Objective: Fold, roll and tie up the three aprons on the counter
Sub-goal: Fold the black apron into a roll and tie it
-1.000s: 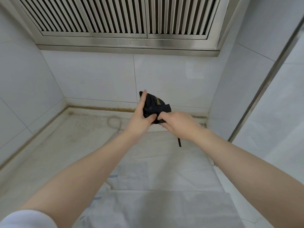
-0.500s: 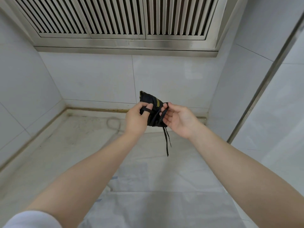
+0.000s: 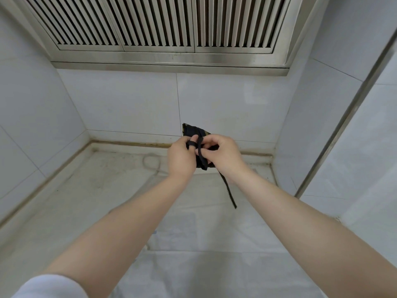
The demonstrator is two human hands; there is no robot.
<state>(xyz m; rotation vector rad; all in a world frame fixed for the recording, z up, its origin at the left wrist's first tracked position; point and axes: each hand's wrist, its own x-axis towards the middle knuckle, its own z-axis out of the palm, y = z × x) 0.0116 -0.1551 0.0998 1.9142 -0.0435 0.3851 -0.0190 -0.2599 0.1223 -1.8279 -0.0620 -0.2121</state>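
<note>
Black fabric, rolled into a tight bundle, is the apron (image 3: 194, 133) now being tied, and it is held up in the air above the back of the counter (image 3: 90, 190), between both hands, rather than lying on the surface; lifting it probably frees the strap to pass all the way round the roll. The left hand (image 3: 179, 157) curls round the bundle from its own side, and one finger of it carries a turn of the black strap (image 3: 199, 150), likely to keep that loop open for the knot. The right hand (image 3: 222, 154) has its fingers bent, pinching the strap close to the roll, while the loose end hangs down below the wrist, slack and swinging free. This looks like the tying step of one apron. Pale, whitish cloth (image 3: 193, 265) lies spread flat on the counter under the forearms; whether it is another apron I cannot tell.
</note>
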